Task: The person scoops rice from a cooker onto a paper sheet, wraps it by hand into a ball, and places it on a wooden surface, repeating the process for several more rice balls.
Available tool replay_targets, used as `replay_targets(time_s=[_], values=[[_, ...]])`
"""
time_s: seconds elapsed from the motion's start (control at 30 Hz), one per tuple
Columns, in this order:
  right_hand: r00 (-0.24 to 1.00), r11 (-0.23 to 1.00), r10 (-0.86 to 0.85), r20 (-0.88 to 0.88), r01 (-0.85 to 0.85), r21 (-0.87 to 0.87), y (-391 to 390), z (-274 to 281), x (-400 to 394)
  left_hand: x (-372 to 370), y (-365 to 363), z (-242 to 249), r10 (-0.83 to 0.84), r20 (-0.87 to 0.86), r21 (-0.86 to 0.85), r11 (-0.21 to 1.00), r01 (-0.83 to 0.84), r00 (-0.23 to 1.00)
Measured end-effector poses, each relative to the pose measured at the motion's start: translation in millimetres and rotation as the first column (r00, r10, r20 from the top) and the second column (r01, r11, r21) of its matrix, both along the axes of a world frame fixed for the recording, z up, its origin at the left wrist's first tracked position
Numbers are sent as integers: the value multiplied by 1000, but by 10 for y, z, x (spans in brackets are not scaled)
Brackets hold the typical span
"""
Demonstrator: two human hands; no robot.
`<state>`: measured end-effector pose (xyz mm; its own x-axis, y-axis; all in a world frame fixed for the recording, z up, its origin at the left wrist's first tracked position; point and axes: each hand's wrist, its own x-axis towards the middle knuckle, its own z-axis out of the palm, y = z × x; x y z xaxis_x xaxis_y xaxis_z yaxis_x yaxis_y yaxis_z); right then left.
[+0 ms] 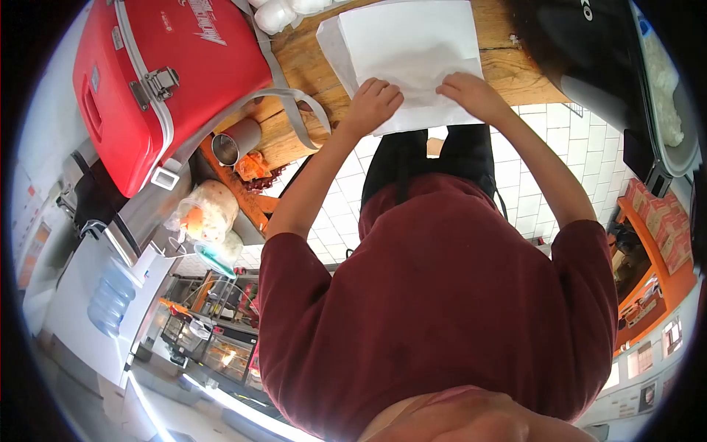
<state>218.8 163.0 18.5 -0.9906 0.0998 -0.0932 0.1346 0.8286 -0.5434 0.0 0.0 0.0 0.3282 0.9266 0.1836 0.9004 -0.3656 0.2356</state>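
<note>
White paper (pixel 412 37), apparently more than one sheet, lies on the wooden table near its front edge. The near part is creased and hangs slightly past that edge. At its left side my left hand (pixel 372 108) has its fingers curled onto the paper. My right hand (pixel 475 96) bends its fingers over the paper's right side in the same way. The thumbs are mostly hidden, and between the hands the paper is wrinkled.
A red hard case (pixel 199 66) with grey straps stands left on the table (pixel 294 55). Nearby are a metal cup (pixel 239 140) and an orange wrapper (pixel 254 166). A black appliance (pixel 582 44) stands at right. Filled plastic bags (pixel 210 210) sit lower left; tiled floor (pixel 545 158) shows below.
</note>
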Motion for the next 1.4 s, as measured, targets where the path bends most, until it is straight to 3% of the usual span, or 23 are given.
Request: replay_targets(time_s=[0.1,0.17,0.27,0.37,0.5,0.53,0.57,0.6,0.67,0.7,0.77,0.8,0.93,1.0,1.03,1.1,1.13,1.17,1.23,1.27,1.3,1.37,1.4], values=[[987,999,-15,-158,21,38,40,-182,-21,-50,13,-98,2,17,-47,999,-1,1000],[978,996,-6,-209,23,80,71,-279,5,-3,60,-147,-23,149,70,997,12,989],[966,999,-32,-256,29,-15,76,-341,56,8,-82,-202,60,304,-11,998,-59,951],[966,997,-12,-259,30,66,103,-227,135,27,-151,-223,42,272,23,998,-51,961],[973,999,-33,-228,35,3,139,-550,165,-52,-81,-344,54,177,-21,998,-51,983],[967,960,-252,23,253,-118,116,-420,61,-83,-12,-239,272,354,-370,919,-133,895],[859,860,-421,293,480,-173,110,-298,-55,-116,69,-139,513,425,-681,724,-111,745],[856,859,-422,298,482,-170,130,-234,-178,-182,201,-103,512,430,-681,725,-106,744],[841,854,-520,147,514,84,112,-159,-327,-275,387,-86,530,151,-703,651,-287,834],[842,856,-518,151,511,84,123,-148,-322,-227,420,-40,533,154,-705,649,-286,832],[946,896,-315,-82,324,303,247,-143,-366,-146,588,18,522,235,-216,851,-479,820],[943,951,-285,173,255,175,234,-132,-351,-130,574,-32,474,225,-322,861,-394,851],[934,930,-312,175,263,255,-18,-305,-130,-41,332,-105,457,121,-487,801,-349,881],[951,852,-300,-78,303,427,-240,-310,-18,141,159,-78,477,98,-407,820,-402,874],[950,853,-303,-79,308,422,-315,-283,10,225,92,-87,474,93,-410,820,-400,876],[936,813,-332,-116,347,468,-382,-246,38,391,-10,-137,513,40,12,858,-514,857],[934,809,-337,-119,352,471,-414,-259,40,459,-87,-166,525,-55,-104,843,-528,849],[921,811,-374,-110,382,443,-468,-266,51,556,-140,-203,521,-49,-104,846,-523,852],[908,810,-407,-97,408,422,-538,-310,65,768,-146,-171,663,20,-249,728,-638,749],[874,806,-469,-130,483,342,-576,-345,43,826,-137,-234,663,129,-285,737,-613,737],[832,793,-532,-155,554,253,-611,-357,30,894,-97,-215,660,131,-285,740,-609,740],[826,791,-536,-173,563,240,-600,-338,2,973,93,-115,683,542,-390,721,-573,490],[787,784,-588,-185,611,109,-600,-362,-6,970,219,-9,682,620,-445,713,-542,389]])
